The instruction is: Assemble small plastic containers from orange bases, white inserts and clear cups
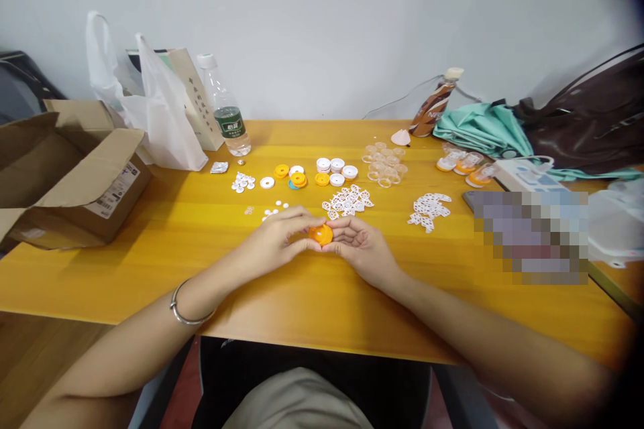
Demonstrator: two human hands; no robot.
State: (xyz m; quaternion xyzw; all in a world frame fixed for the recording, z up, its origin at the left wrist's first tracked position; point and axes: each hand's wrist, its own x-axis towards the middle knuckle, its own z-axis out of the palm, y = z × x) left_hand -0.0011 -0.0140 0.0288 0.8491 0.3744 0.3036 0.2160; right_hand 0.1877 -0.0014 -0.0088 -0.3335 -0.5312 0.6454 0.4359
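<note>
Between my two hands is a small round orange piece (pixel 320 234) with a shiny top, held just above the table. My left hand (pixel 284 236) pinches its left side between thumb and fingers. From the right, my right hand (pixel 361 244) grips the other side, its remaining fingers curled. Just beyond lie white leaf-shaped openwork pieces (pixel 347 201). Behind them are white round caps (pixel 337 166) in short stacks and orange discs (pixel 282 171). Several clear domes (pixel 385 164) stand farther right, and small white round parts (pixel 243 182) lie to the left.
An open cardboard box (pixel 108 181) stands at left, near a white plastic bag (pixel 164 114) and a water bottle (pixel 229 110). At right are a brown drink bottle (pixel 435 104), finished-looking dome pieces (pixel 467 162), a power strip (pixel 528 188) and a pixelated phone (pixel 528 234).
</note>
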